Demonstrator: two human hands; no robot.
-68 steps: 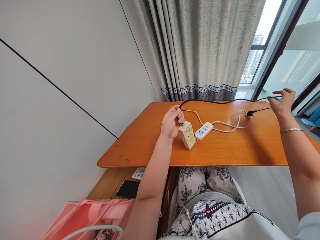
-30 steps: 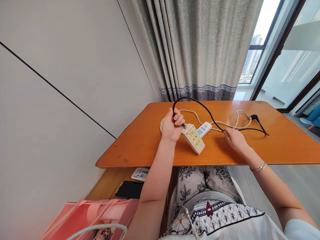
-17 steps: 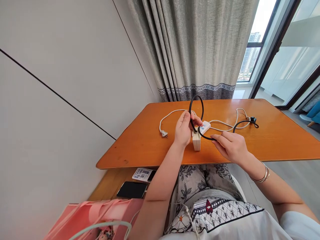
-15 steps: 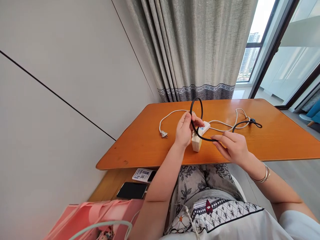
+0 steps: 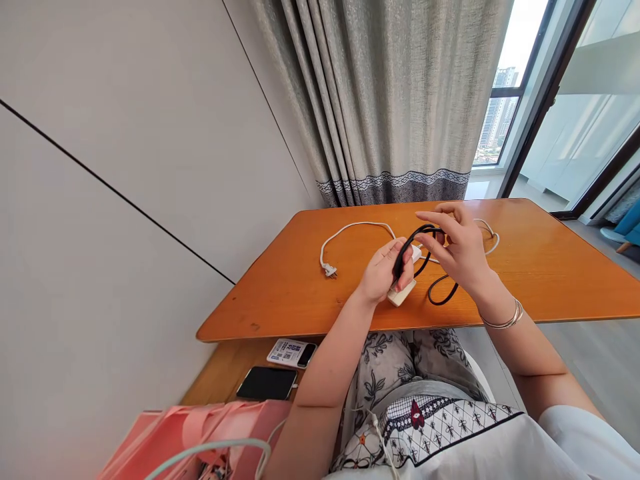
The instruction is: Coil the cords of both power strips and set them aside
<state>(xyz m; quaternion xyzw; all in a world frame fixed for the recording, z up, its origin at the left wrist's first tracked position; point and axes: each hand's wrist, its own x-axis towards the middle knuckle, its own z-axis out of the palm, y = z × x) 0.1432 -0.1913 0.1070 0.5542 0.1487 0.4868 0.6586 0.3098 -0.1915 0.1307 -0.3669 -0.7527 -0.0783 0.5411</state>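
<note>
My left hand (image 5: 387, 270) is closed around a black cable (image 5: 414, 235) gathered into loops above the table. My right hand (image 5: 457, 243) is at the right end of the loops, its index finger and thumb apart with the cable between them. A loose length of the same cable hangs in a curve below my right hand. Right under my left hand is a white block (image 5: 403, 294), partly covered by my fingers. A white cord with a plug (image 5: 329, 271) lies on the table to the left.
The orange wooden table (image 5: 290, 293) stands against a white wall. On a lower surface are a phone (image 5: 267, 383), a printed card (image 5: 285, 352) and a pink bag (image 5: 200, 427). A grey curtain (image 5: 395, 87) hangs behind.
The large black loop has been folded down into a bundle in my left hand. My right hand has risen and its fingers have spread. The cable's far end has come off the table's right side.
</note>
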